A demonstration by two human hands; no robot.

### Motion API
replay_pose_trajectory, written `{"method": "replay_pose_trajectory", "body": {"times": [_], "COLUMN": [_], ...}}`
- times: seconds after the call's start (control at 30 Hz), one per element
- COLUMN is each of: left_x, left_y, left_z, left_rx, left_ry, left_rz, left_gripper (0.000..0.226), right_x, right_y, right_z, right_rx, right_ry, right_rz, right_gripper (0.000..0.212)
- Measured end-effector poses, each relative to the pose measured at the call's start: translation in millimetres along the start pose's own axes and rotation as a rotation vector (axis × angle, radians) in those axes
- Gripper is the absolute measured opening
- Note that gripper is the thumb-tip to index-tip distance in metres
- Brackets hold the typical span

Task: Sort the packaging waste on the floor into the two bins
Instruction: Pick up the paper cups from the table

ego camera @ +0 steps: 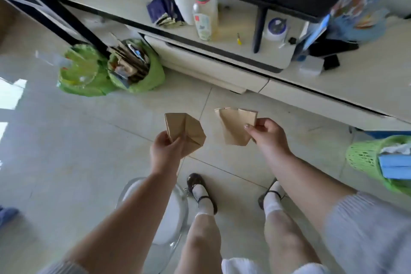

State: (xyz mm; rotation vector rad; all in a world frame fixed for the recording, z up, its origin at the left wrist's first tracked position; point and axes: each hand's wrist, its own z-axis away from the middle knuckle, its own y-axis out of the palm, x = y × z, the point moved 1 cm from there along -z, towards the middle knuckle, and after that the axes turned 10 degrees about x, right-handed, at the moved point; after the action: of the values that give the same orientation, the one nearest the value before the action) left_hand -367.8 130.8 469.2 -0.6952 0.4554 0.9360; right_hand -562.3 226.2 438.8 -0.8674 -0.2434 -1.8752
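While each hand point(166, 149) point(268, 132) pinches brown cardboard point(189, 129) point(235, 127), it projects beyond the fingers point(250, 127).

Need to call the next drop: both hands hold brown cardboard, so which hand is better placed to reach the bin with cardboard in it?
Left hand, probably. Its folded cardboard piece is on the cardboard-filled bin's side; the right hand would have to cross over.

Both my arms reach forward and down, forearms bare. My left hand point(165, 149) pinches a folded brown cardboard piece point(185, 132); my right hand point(268, 132) pinches another cardboard piece point(235, 128), thumb on top.
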Motion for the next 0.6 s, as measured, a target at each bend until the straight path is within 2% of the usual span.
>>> {"method": "replay_pose_trajectory", "body": {"times": [0.1,0.27,0.47,0.6], "left_x": [3.4,10.1,17.7,0.5], "left_y": [-70.9,-157.2,-200.4,-206.2], "left_z": [-19.0,-50.9,-99.3,-137.5], "left_rx": [-0.045,-0.14,-0.175,-0.166], "left_ry": [-0.005,-0.035,-0.13,-0.156], "left_rz": [0.096,0.218,0.388,0.5], "left_gripper": [0.005,0.017,0.012,0.019], "right_x": [25.7,66.2,100.6,132.3], "right_y": [70.2,149.1,192.7,211.5], "right_z": [7.8,9.0,-27.0,-62.4], "right_rx": [0.066,0.135,0.141,0.168], "right_ry": [-0.019,-0.044,-0.014,0.017], "right_rz": [0.067,0.127,0.174,0.211], "right_gripper": [0.012,0.013,0.018,0.014]}}
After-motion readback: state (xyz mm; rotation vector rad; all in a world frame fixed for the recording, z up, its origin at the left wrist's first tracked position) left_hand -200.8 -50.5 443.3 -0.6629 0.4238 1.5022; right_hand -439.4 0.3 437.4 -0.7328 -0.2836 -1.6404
